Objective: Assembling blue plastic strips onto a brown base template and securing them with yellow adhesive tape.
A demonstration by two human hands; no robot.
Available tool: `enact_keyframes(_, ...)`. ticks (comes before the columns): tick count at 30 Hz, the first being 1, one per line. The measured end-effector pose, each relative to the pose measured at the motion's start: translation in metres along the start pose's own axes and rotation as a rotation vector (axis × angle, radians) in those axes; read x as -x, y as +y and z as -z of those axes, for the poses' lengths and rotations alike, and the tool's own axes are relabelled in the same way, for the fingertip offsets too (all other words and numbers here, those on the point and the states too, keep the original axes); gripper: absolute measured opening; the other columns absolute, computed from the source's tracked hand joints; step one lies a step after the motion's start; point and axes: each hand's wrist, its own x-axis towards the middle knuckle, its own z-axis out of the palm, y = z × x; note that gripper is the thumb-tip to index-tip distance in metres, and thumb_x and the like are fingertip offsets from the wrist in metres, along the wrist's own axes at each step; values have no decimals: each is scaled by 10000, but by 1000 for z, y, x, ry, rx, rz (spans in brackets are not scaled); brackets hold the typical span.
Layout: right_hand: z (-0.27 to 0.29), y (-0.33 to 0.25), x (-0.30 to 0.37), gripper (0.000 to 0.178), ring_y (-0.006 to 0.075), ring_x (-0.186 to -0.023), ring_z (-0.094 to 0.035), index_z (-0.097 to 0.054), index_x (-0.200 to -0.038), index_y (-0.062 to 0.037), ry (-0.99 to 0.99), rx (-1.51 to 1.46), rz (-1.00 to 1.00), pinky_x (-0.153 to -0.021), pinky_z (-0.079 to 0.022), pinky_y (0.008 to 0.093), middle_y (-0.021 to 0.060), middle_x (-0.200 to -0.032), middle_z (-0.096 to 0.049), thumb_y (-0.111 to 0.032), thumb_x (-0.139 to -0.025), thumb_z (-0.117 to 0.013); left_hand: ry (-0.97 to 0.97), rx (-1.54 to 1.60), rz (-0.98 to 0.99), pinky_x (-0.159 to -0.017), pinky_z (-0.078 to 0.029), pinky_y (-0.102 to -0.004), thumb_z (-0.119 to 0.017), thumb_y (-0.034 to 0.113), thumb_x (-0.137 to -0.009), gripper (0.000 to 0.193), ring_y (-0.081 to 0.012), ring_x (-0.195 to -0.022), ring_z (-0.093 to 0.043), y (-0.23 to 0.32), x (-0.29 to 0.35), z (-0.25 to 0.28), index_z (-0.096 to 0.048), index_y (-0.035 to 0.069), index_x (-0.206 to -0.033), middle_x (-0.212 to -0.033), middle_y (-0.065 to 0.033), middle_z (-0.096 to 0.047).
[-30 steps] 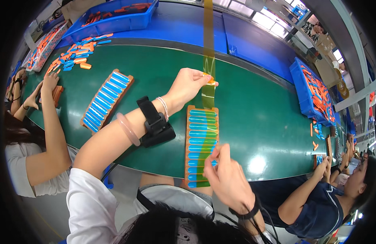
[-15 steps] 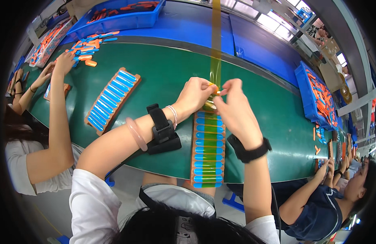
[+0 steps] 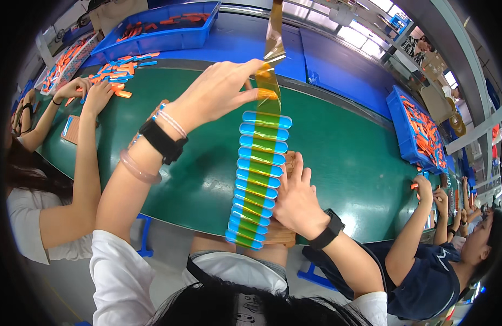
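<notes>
My left hand (image 3: pixel 221 89) pinches amber tape (image 3: pixel 273 46) between thumb and fingers, above the table's far part. From it hangs a lifted row of blue oval pieces (image 3: pixel 262 157), joined along their middles by the tape and curving toward me. Behind and right of this row is a brown wooden slotted tray (image 3: pixel 281 236), mostly hidden by it. My right hand (image 3: pixel 301 204) grips the tray's right side, thumb on the near face and fingers along the edge. Another wooden tray (image 3: pixel 159 108) is almost wholly hidden behind my left wrist.
On the green table (image 3: pixel 348 163), loose orange and blue pieces (image 3: pixel 117 70) lie at the far left. Blue bins (image 3: pixel 158 32) of orange pieces stand at the far left and right (image 3: pixel 419 130). Co-workers sit at both sides, a person's hands (image 3: pixel 96 98) working at left.
My left hand has moved up and left with the tape, raising the row of blue pieces off the tray. My right hand has left the tape and come down to the tray.
</notes>
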Motion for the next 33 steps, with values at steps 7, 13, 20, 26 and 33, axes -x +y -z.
enact_keyframes(7,37,37,-11,798,366,-1078,-384,-332,-1307,-177,-36,171,216,-848,-388,471,209,-1312,-282,-226,-592,-682,-179,1478,797,-810,-460,-300,-511,99,-849,673,-207,-934,-571,18,50,-30,-60,-15,-1334,-1067,-175,-554)
enact_keyframes(13,37,126,-53,693,369,-1055,-419,-448,-1230,-285,201,166,156,-902,-391,422,154,-1194,-419,103,-655,-451,112,772,634,-974,-319,-379,-580,79,-797,729,-270,-1197,-356,61,125,-27,-99,21,-1342,-1303,-163,-335)
enact_keyframes(20,46,195,-78,640,336,-1022,-461,-457,-1219,-197,369,336,40,-852,-431,397,152,-1144,-444,132,-671,-454,356,-332,855,-1033,-187,-400,-750,143,-616,977,-328,-1278,-155,37,207,9,-110,-2,-1340,-1364,-189,-179)
enact_keyframes(26,22,59,-72,306,318,-921,-501,-561,-911,-13,208,-179,222,-744,-444,397,168,-962,-514,-297,-799,-556,338,-75,917,-964,-290,-362,-754,126,-599,965,-285,-1146,-347,19,232,20,-154,6,-1346,-1239,-167,-368)
enact_keyframes(33,29,16,-57,300,117,-690,-550,-573,-864,18,-283,-1032,41,-621,-428,259,61,-760,-607,-280,-836,-555,265,-108,697,-910,-307,-404,-748,151,-542,1025,-317,-1033,-358,56,189,-20,-124,-62,-1327,-1145,-173,-431)
